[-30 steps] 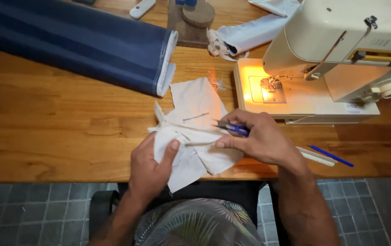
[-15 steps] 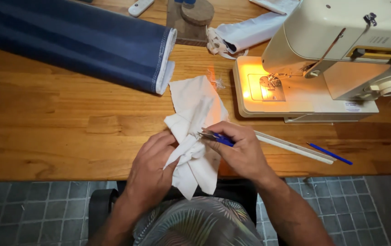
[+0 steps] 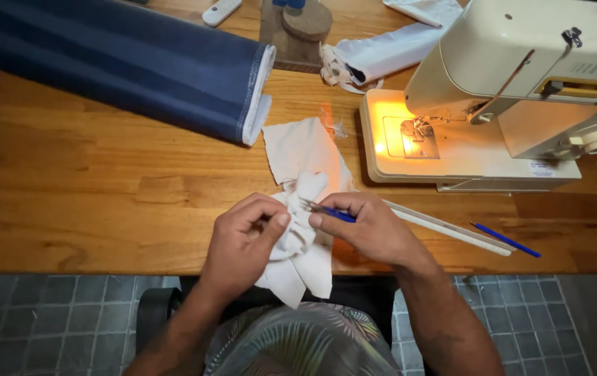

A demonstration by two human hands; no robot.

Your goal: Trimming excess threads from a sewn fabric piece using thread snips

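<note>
Far left, the navy fabric roll [image 3: 124, 66] lies across the wooden table [image 3: 69, 195], its white edge near the flat end of our white cloth piece [image 3: 302, 150]; if we tug the cloth hard it could drag under that roll & snag.

Next, our left hand [image 3: 243, 240] is curled nearly closed, thumb & fingertips pinching the bunched part of the cloth at the table's front edge. The lower part hangs off the edge toward our lap. If the grip loosens, the weight of the hanging part prob. pulls the whole piece off.

Our right hand [image 3: 371, 226] is closed in a pinch on a small blue-handled tool [image 3: 330, 212], its thin metal tip touching the bunched cloth just beside the left thumb. Biggest risk as we see it: the tip slips & pricks the thumb, or tears the fabric instead of the thread, since the bunching hides what's underneath.

Right of that, a long pale ruler [image 3: 451, 228] & a blue pen [image 3: 506, 240] lie near our right wrist; an elbow shift could knock them off. The sewing machine [image 3: 507, 90] w/ its lamp on sits behind, well apart.
</note>
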